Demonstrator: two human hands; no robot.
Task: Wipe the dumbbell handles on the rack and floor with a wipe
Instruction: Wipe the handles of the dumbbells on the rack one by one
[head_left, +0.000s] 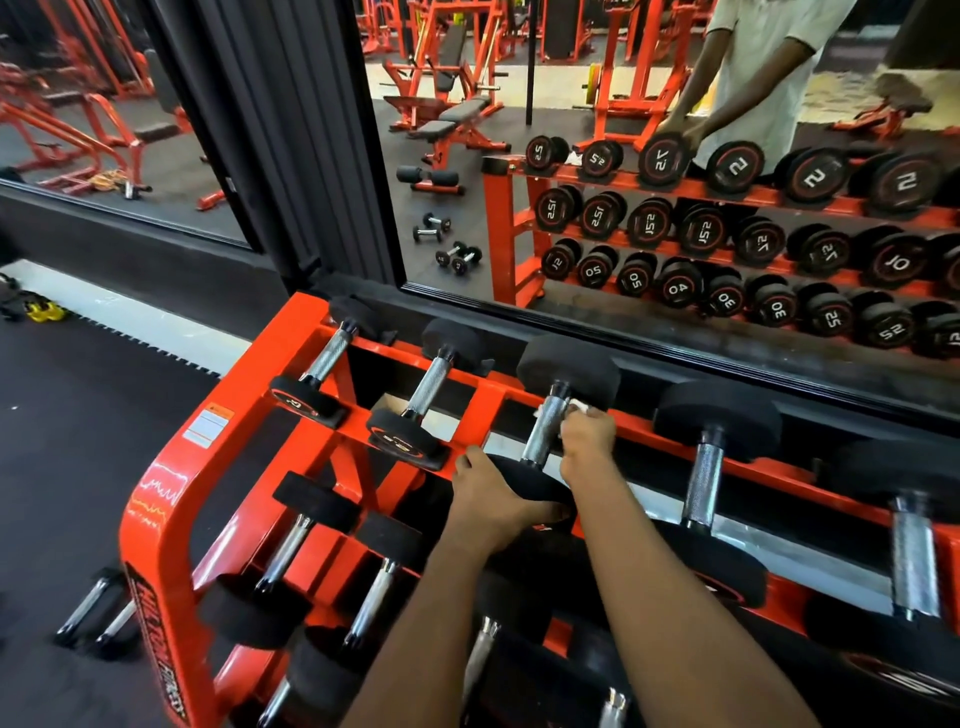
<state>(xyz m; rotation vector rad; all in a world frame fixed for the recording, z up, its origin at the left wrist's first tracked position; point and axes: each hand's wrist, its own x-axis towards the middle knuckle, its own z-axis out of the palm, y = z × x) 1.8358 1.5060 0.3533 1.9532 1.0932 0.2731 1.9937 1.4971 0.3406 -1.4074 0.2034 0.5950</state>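
Right hand (587, 441) grasps a crumpled white wipe (579, 408) against the knurled chrome handle (545, 431) of the third top-row dumbbell on the orange steel rack (156, 519). Left hand (488, 493) grips its near black head (530, 483). Judgement: early stage; handles to the right, lower rows and the chrome floor dumbbells (96, 613) at near left remain.

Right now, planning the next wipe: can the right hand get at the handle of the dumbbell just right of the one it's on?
Probably yes: the right hand, gripping the wipe, sits beside that next handle, which lies bare with nothing across it.
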